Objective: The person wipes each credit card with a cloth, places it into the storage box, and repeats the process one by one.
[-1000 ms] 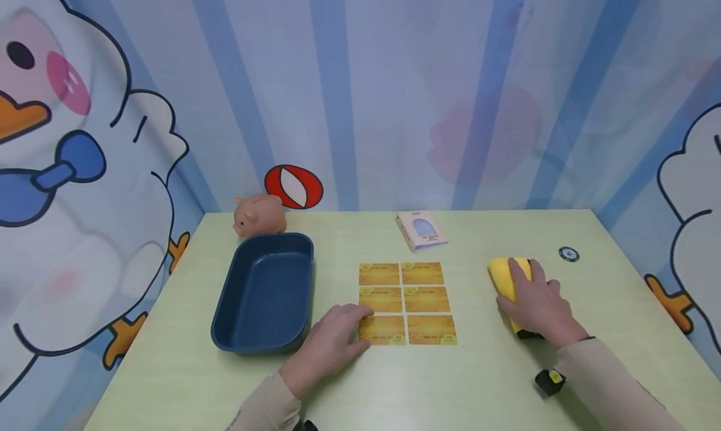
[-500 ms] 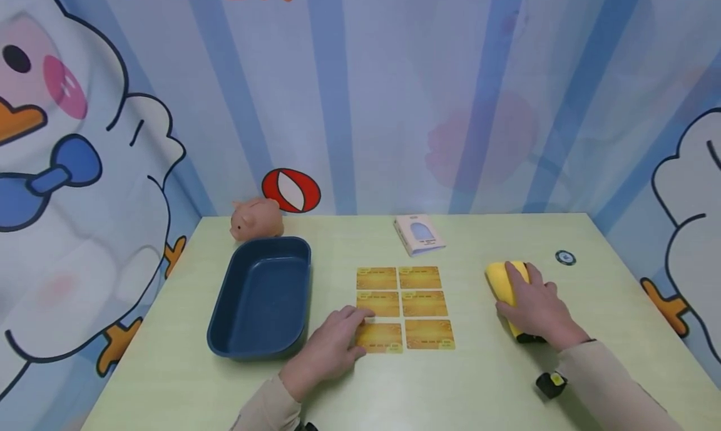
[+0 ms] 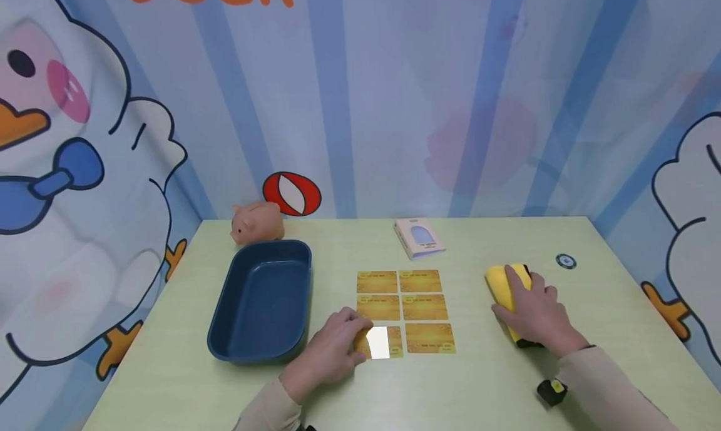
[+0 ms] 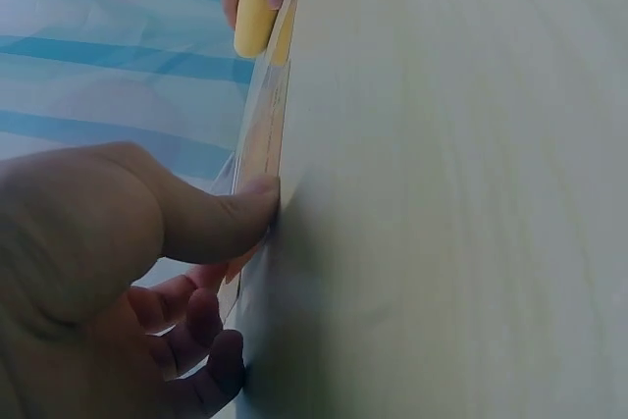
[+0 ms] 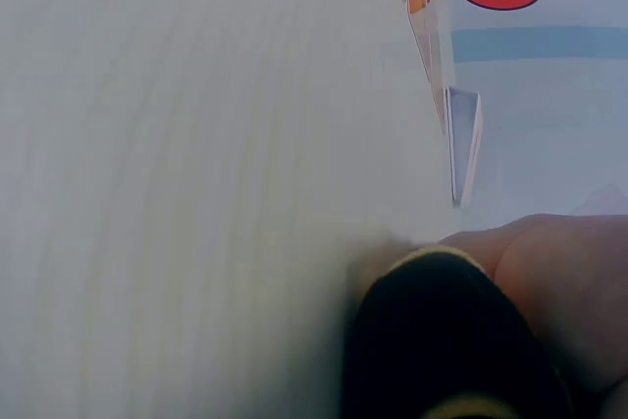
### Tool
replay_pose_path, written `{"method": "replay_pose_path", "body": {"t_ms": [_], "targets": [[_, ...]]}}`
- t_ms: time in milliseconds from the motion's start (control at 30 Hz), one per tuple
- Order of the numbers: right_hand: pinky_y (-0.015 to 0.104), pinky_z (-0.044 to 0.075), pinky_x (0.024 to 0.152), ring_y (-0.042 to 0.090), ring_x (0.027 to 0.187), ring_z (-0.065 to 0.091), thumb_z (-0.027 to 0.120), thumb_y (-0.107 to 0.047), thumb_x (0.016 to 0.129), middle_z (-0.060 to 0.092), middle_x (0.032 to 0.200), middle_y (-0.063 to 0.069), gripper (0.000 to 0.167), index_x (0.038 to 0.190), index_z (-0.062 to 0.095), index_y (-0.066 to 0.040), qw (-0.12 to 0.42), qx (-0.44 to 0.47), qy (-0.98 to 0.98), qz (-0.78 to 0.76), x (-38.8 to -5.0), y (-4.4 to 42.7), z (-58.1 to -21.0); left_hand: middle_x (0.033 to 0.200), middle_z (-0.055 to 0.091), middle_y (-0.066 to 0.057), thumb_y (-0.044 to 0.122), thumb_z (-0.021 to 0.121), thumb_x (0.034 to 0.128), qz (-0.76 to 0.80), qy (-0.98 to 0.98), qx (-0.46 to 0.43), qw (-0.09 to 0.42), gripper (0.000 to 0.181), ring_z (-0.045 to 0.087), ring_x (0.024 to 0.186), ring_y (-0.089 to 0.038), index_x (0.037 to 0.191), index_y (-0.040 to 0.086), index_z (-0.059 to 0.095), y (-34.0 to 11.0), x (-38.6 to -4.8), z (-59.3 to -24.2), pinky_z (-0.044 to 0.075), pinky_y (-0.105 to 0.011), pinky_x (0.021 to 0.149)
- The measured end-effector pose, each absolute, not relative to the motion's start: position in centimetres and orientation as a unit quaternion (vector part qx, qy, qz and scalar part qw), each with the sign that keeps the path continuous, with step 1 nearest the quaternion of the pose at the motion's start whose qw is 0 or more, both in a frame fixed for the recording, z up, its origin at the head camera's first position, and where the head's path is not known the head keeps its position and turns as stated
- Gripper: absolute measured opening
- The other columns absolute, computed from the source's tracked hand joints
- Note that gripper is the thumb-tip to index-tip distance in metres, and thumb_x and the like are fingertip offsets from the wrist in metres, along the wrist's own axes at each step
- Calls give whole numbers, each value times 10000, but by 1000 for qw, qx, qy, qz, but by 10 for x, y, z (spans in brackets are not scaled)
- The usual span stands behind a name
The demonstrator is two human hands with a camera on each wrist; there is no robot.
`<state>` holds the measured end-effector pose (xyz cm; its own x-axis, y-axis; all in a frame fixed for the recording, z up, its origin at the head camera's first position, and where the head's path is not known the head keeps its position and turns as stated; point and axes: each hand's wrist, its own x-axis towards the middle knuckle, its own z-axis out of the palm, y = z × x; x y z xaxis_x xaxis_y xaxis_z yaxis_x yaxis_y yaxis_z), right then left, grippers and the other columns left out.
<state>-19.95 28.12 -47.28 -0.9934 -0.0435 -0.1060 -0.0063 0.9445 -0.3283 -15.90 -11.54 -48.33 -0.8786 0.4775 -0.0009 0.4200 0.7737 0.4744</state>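
My left hand (image 3: 329, 351) pinches the left edge of the lower-left gold card (image 3: 397, 343), with a white glare across the card's middle. In the left wrist view the thumb of that hand (image 4: 98, 242) presses the near card edge, and the other fingers are partly hidden behind. Several more gold cards (image 3: 430, 338) lie flat beside it in two columns. On the right, my right hand (image 3: 537, 313) grips a yellow, rounded object with black ends (image 3: 499, 282) lying on the table. Its black end (image 5: 442, 340) fills the lower right wrist view; its kind is unclear.
A dark blue tray (image 3: 261, 315) stands left of the cards, with a pink piggy bank (image 3: 257, 223) behind it. A small pale pink box or booklet (image 3: 419, 238) lies behind the cards. A poker chip (image 3: 566, 261) lies at the far right. A printed curtain (image 3: 388, 106) backs the table.
My left fingers have closed on the lower-left card's edge, and a bright glare has appeared on it. The right hand stays on the yellow object. The view has tilted slightly.
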Motion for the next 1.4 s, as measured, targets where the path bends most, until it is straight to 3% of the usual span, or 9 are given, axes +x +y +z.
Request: {"method": "replay_pose_path", "body": {"t_ms": [267, 467, 633, 900, 1167, 1267, 1400], "targets": [[616, 494, 672, 638, 1120, 393, 628, -306, 1010, 280, 1411, 465, 784, 1622, 227, -24, 49, -16, 986, -161, -199, 283, -475, 1240, 539, -48, 97, 823, 886, 267, 935, 227, 57, 498, 505, 1126, -207, 1357, 139, 668, -115, -153, -483, 495, -411, 984], [557, 492, 631, 609, 1105, 405, 617, -287, 1008, 293, 1367, 463, 758, 1619, 244, -36, 50, -13, 984, -170, -200, 286, -476, 1063, 601, 11, 88, 806, 882, 297, 926, 228, 55, 490, 506, 963, -150, 1342, 177, 664, -119, -152, -486, 465, -336, 842], [517, 484, 603, 593, 1108, 427, 607, -287, 1005, 296, 1383, 458, 753, 1625, 251, -48, 48, -9, 984, -173, -202, 289, -479, 930, 559, 28, 49, 805, 864, 345, 909, 225, 58, 492, 496, 844, -123, 1331, 146, 686, -123, -155, -488, 431, -266, 748], [510, 497, 601, 607, 1138, 432, 593, -288, 1016, 275, 1415, 454, 757, 1647, 236, -72, 50, -4, 980, -192, -201, 294, -476, 1130, 626, -68, -32, 771, 897, 457, 858, 211, 107, 521, 627, 836, -86, 1394, 66, 653, -128, -156, -483, 547, -208, 734], [488, 524, 614, 530, 1021, 523, 603, -279, 1021, 302, 1401, 455, 760, 1650, 233, -65, 39, -25, 977, -210, -202, 299, -473, 1367, 580, -192, -51, 716, 942, 568, 787, 195, 142, 538, 709, 923, -182, 1459, 10, 578, -127, -156, -478, 564, -200, 746], [522, 540, 653, 522, 1042, 530, 610, -267, 1022, 317, 1409, 445, 757, 1653, 241, -69, 21, -43, 975, -216, -203, 299, -470, 1352, 561, -201, -58, 686, 946, 596, 768, 185, 143, 548, 681, 866, -161, 1475, 2, 558, -124, -159, -476, 542, -193, 702], [519, 544, 696, 456, 1004, 553, 619, -258, 1024, 352, 1406, 415, 753, 1658, 253, -80, -4, -69, 970, -231, -205, 296, -465, 1151, 598, -155, -51, 664, 938, 599, 773, 174, 116, 554, 593, 824, -151, 1480, 2, 559, -119, -164, -472, 483, -193, 664]]}}
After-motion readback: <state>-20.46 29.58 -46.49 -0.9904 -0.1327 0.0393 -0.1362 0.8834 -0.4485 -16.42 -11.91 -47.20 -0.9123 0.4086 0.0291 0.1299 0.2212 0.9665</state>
